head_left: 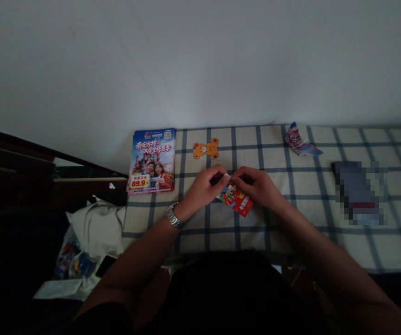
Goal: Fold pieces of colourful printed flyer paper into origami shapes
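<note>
My left hand (207, 186), with a metal watch (175, 216) on its wrist, pinches the upper left part of a small red leaflet (237, 199). My right hand (260, 187) grips the leaflet's upper edge, its fingertips almost meeting those of the left. The leaflet hangs slanted just over the checked cloth, its lower corner pointing down toward me; coloured figures and pale lettering show on it. Fingers cover its top edge, where a bit of white shows. Beyond the hands lies a flat orange bear figure (206, 149).
Left on the checked cloth (195, 242) lies a stack of blue and pink flyers (153, 160). A creased, folded flyer (301, 142) rests near the wall (228, 65). Farther right is a blurred dark object (357, 188). Below left stand white bags (95, 228) with a dark phone-like object (105, 266).
</note>
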The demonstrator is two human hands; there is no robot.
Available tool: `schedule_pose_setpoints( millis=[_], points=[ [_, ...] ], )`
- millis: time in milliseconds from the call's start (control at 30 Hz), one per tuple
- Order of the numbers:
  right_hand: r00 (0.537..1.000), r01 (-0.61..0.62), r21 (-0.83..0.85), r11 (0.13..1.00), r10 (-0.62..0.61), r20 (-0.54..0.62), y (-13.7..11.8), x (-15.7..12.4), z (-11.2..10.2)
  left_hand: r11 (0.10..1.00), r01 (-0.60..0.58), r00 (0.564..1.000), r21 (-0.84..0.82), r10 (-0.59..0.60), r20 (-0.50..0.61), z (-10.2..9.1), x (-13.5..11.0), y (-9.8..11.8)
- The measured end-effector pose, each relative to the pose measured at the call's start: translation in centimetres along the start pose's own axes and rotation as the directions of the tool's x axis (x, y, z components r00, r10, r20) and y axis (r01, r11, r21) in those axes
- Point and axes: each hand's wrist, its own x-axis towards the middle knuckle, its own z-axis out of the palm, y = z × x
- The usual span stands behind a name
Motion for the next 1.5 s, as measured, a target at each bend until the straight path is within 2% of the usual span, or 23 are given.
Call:
schedule_pose_setpoints(
  millis=[233,500,767,967,1167,1500],
  points=[
    [0.999,-0.024,-0.007,1.000,0.024,0.024,0.4,0.1,0.1,0.990,-0.068,0.997,0.121,0.070,-0.015,-0.1,0.1,0.1],
    [0.996,-0.055,-0.022,0.998,0.057,0.075,0.4,0.2,-0.7,0.992,-0.059,0.997,0.115,0.064,-0.042,-0.5,0.2,0.1],
    [0.998,-0.026,-0.051,0.998,0.029,0.063,0.6,0.2,-0.9,0.991,-0.048,0.998,0.123,0.054,-0.044,-0.6,0.3,0.3],
    [0.986,-0.076,-0.054,0.996,0.083,0.142,0.6,0.0,-1.6,0.989,-0.044,0.997,0.142,0.052,-0.051,-0.8,0.4,0.2],
    [0.989,-0.078,-0.064,0.995,0.085,0.122,0.5,0.0,-1.8,0.991,-0.049,0.997,0.128,0.056,-0.059,-1.0,0.4,0.1],
    [0.974,-0.059,-0.087,0.994,0.077,0.215,0.3,0.0,-2.9,0.997,-0.025,0.997,0.074,0.030,-0.069,-1.1,0.5,0.1]
  ],
)
